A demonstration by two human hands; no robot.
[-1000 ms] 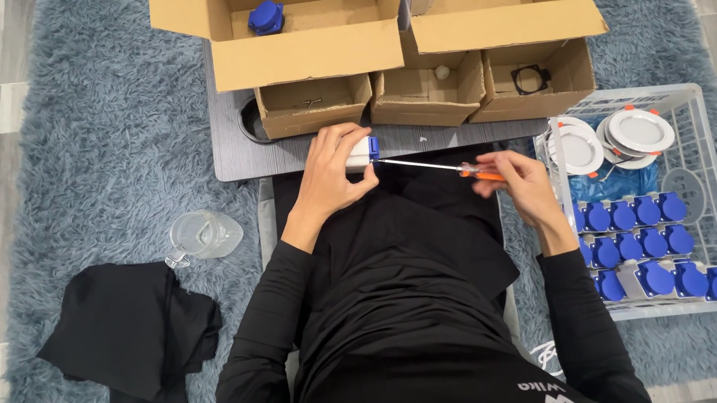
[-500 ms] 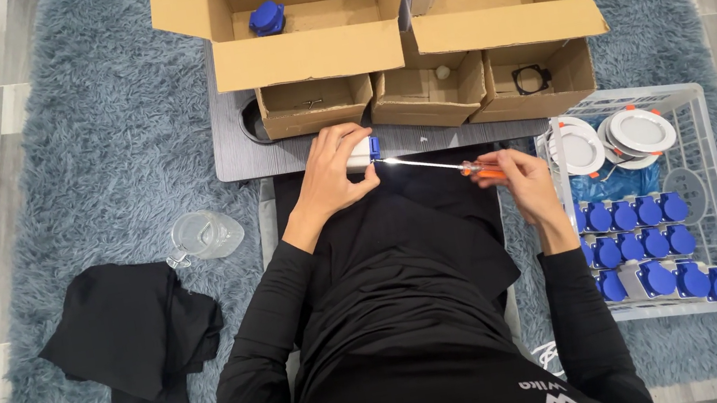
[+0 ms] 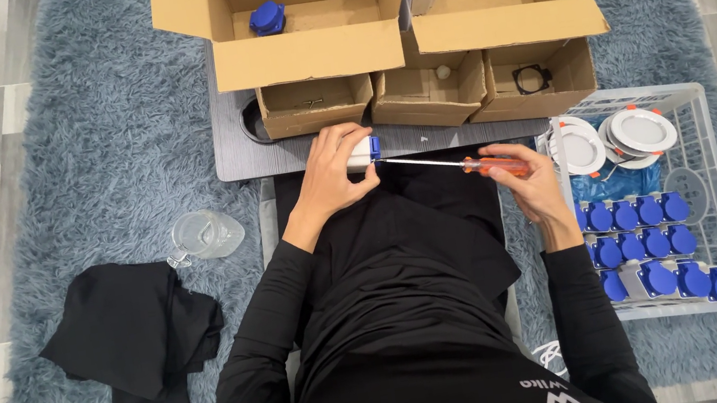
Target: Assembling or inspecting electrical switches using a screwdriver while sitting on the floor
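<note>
left hand (image 3: 331,177) still clamps white-and-blue socket (image 3: 363,150) at grey board (image 3: 238,158) edge | right hand (image 3: 531,185) wrapped round orange screwdriver (image 3: 467,163), tip in socket | nothing shifted: driving continues

Smooth white-and-blue plastic on the socket (image 3: 362,152), and a thin bright metal shaft on the screwdriver (image 3: 457,161) with a glossy orange plastic handle. Boxes (image 3: 306,10) are plain matt brown cardboard. Shaggy blue-grey pile on the rug (image 3: 95,146). The counter (image 3: 238,158) looks like matt dark woodgrain. Clear glossy jug (image 3: 204,234), white wire basket (image 3: 710,206), soft black cloth (image 3: 128,335).
</note>
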